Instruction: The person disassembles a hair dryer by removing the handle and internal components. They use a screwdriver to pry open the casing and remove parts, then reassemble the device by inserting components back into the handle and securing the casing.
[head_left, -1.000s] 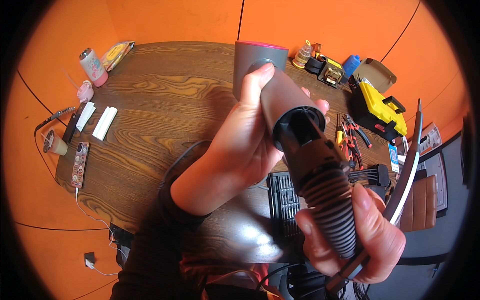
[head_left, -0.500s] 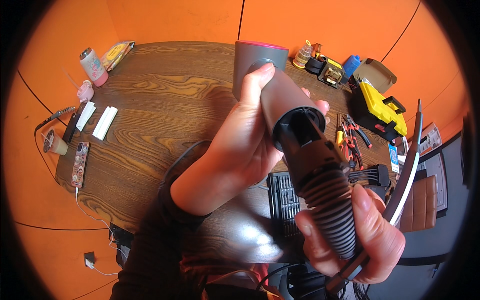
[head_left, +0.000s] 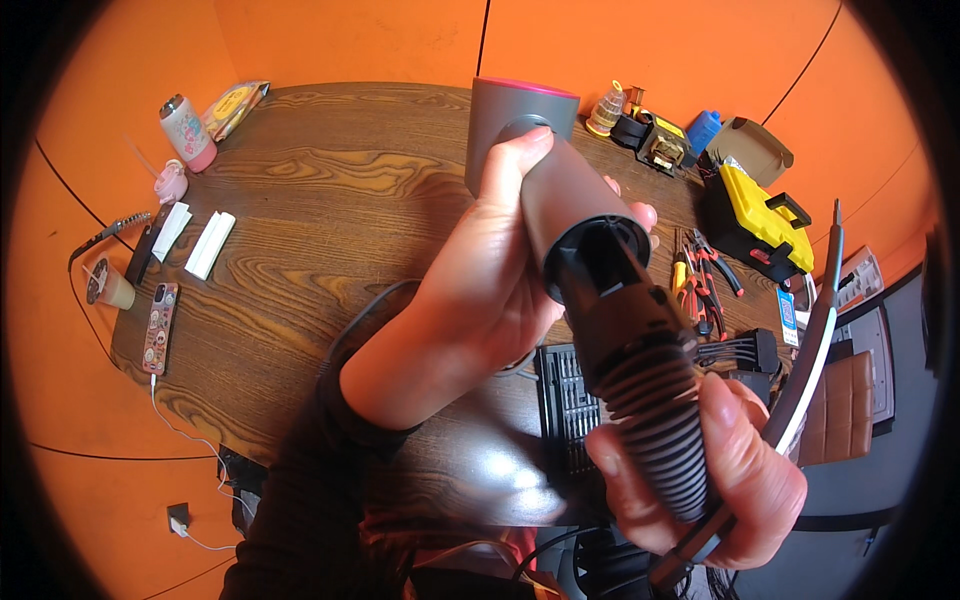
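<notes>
My left hand (head_left: 490, 230) is wrapped round the grey handle of a hair dryer (head_left: 580, 195), thumb on the upper side. Its round head (head_left: 500, 105) with a pink rim points away from me. Out of the handle's open near end comes a black inner part (head_left: 625, 325), partly inside the tube, with a ribbed black sleeve (head_left: 655, 440) on its near side. My right hand (head_left: 735, 470) grips this sleeve between thumb and fingers. A curved grey and white strip (head_left: 815, 360) runs behind the right hand; whether the hand touches it is unclear.
Under the hands lies a black bit case (head_left: 568, 400) on the wooden table (head_left: 300, 240). Pliers and cutters (head_left: 710, 275) lie to the right, near a yellow and black toolbox (head_left: 760, 220). At left are a phone (head_left: 160, 330) on a white cable, a cup (head_left: 110, 288) and a bottle (head_left: 187, 132).
My right hand and the black ribbed part have shifted very slightly left, toward the handle. My left hand and the hair dryer stay nearly still.
</notes>
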